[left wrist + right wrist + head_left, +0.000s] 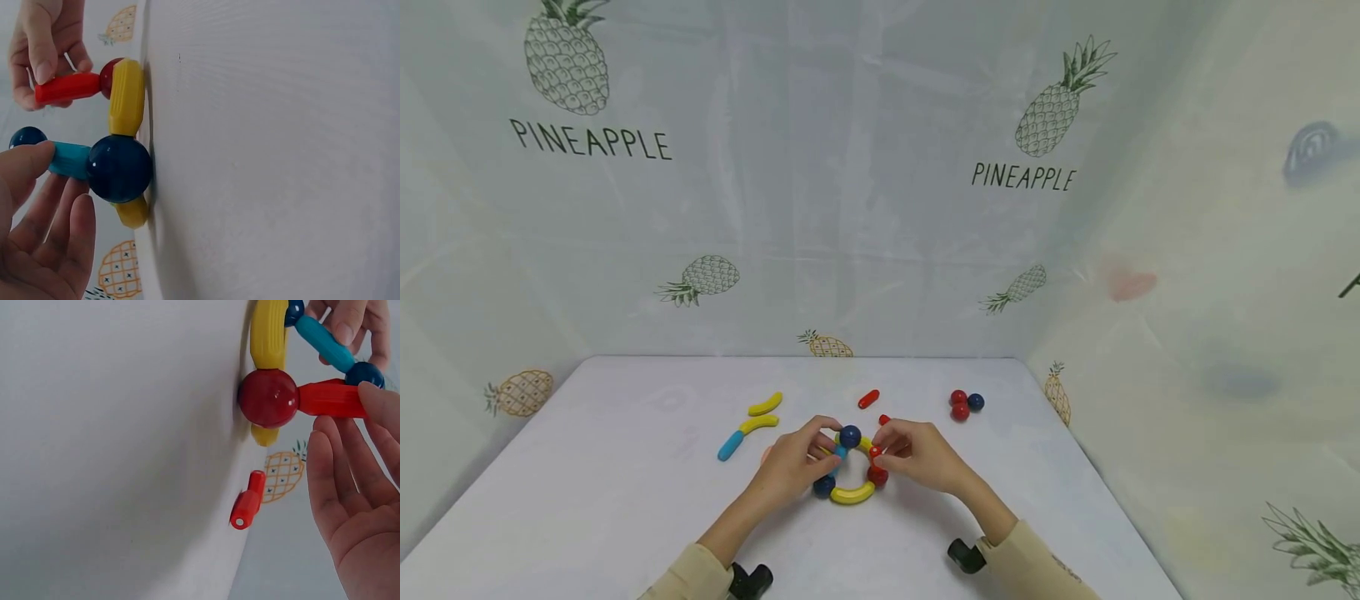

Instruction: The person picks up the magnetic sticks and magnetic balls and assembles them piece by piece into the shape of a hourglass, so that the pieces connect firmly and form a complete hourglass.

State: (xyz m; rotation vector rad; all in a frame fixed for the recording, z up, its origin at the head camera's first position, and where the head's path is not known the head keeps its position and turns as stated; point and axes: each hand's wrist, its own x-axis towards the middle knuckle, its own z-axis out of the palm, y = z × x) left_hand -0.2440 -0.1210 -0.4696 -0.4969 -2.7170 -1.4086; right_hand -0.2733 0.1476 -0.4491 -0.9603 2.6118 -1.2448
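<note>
My left hand (793, 460) pinches a light blue stick (70, 160) between thumb and fingers. One dark blue ball (850, 437) sits at the stick's upper end, and a second dark blue ball (120, 169) is at its lower end on the table. My right hand (922, 455) grips a straight red stick (331, 400) that rises from a red ball (269, 398). Curved yellow sticks (853, 496) form a ring with the lower balls. Whether the upper dark blue ball touches the red stick, I cannot tell.
On the white table (647, 500), a curved yellow stick (765, 404) and a yellow piece (759, 423) meeting a light blue stick (730, 445) lie left. Behind the ring is a red stick (868, 399). Two red balls (959, 412) and a dark blue ball (975, 402) cluster at right.
</note>
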